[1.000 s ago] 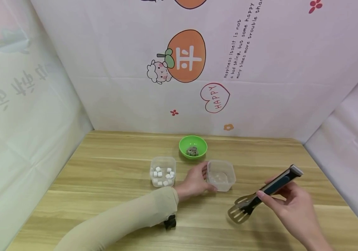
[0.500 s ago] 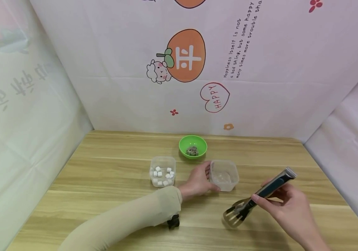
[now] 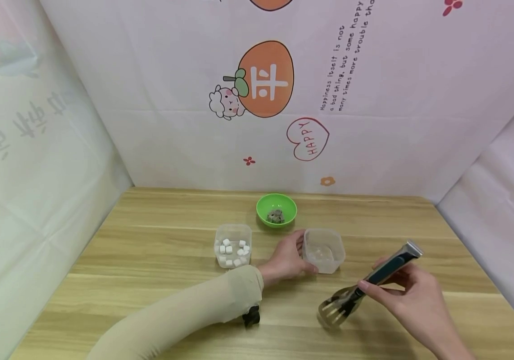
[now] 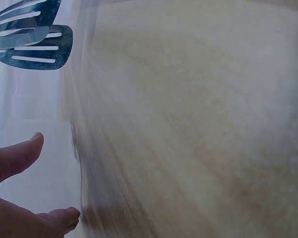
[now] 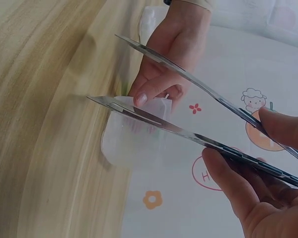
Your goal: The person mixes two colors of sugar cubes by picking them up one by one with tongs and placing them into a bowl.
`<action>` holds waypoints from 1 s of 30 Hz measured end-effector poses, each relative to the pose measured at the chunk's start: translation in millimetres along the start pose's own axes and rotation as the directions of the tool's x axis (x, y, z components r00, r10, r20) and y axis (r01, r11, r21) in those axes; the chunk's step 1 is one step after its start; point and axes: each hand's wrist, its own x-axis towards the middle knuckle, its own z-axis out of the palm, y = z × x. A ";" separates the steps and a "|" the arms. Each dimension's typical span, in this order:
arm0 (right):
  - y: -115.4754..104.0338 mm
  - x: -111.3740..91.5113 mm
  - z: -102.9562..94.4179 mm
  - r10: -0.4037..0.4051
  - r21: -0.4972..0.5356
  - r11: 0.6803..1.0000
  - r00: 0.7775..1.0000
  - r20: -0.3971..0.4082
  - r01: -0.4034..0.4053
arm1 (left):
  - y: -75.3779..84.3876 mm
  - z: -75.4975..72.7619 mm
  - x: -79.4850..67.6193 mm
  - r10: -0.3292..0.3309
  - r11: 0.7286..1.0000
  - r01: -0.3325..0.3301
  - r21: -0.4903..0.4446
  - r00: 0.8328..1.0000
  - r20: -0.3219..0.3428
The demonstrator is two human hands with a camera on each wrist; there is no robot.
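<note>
My left hand [image 3: 287, 256] holds the left side of a clear plastic container [image 3: 334, 252], with the thumb at its near side and the fingers toward the back. Nothing is visible inside that container. In my right hand [image 3: 419, 300] is a pair of metal serving tongs [image 3: 385, 270], gripped between thumb and fingers, its slotted heads pointing down and left above the table. The right wrist view shows the two arms of the tongs [image 5: 188, 134] spread apart with nothing between them. Slotted heads [image 4: 37, 47] also appear at the upper left of the left wrist view.
A second clear container [image 3: 233, 230] with several white cubes stands left of my left hand. Behind, a green bowl [image 3: 263, 212] holds small greyish-brown pieces. The wooden table [image 3: 162, 240] ends at a printed white backdrop [image 3: 171, 150], with white side sheets.
The plastic container and my left hand have shifted a little to the right. My right hand and the tongs have moved slightly left, with the tongs' heads lower.
</note>
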 end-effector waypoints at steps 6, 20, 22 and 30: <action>0.5 0.4 1.4 0.001 0.012 1.000 1.000 -0.003 -0.001 | 1.1 1.9 -0.3 0.006 1.000 -0.006 0.003 1.000 0.006; 4.2 0.7 4.0 -0.057 0.041 0.997 0.998 -0.022 0.058 | 6.8 6.2 -1.4 0.024 0.992 -0.020 0.124 0.999 -0.034; 4.5 1.1 4.0 -0.054 0.038 0.998 0.998 -0.021 0.055 | 10.3 6.2 -3.2 0.028 0.985 -0.019 0.174 0.998 -0.054; 2.9 1.6 3.9 -0.039 0.039 0.998 0.999 -0.026 0.040 | 37.7 -11.6 -23.9 0.087 0.983 -0.082 0.166 0.996 -0.022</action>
